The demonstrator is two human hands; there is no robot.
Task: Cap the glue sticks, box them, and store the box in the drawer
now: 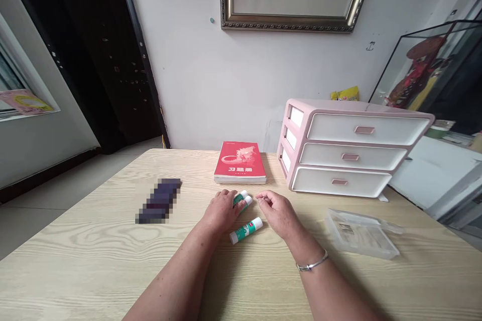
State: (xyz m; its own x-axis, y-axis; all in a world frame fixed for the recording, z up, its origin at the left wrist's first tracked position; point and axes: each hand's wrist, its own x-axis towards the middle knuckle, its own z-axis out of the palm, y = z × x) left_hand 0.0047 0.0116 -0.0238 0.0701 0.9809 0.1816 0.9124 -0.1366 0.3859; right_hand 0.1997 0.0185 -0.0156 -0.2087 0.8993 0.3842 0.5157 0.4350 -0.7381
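Two white-capped green glue sticks [241, 199] lie under the fingers of my left hand [222, 210], which seems to grip them, with their caps pointing away from me. A third glue stick [246, 230] lies on its side on the light wood table [75, 241], just below and between my hands. My right hand [276, 213] rests on the table to the right of that stick. Its fingers curl closed around nothing.
A red book [240, 163] lies on a stack of paper beyond my hands. To its right stands a pink-and-white three-drawer unit [348, 150]. Clear plastic packaging [361, 233] lies at the right, and a pixelated dark object [158, 200] at the left.
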